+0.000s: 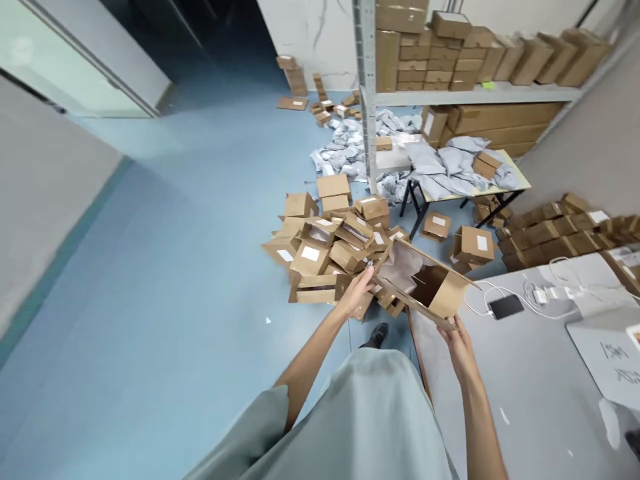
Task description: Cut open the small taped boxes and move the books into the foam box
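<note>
Between my two hands I hold an open cardboard box (447,293), tilted, with its mouth facing up toward me. Pale grey lining or wrapping shows inside its far left part; the rest of the inside is dark. My left hand (361,285) is closed on the box's left end. Below the near right corner, my right hand (456,337) grips the edge, fingers partly hidden under the cardboard. Just beyond and under the box lies a heap of cardboard boxes (310,253) on the floor, several with white labels and open flaps.
To the right is a grey table (480,387) with a phone (506,307) and white cables. Behind stand a small table (515,175) of grey mailing bags (425,159) and a metal shelf (475,97) with boxes. Blue floor (165,280) stretches left.
</note>
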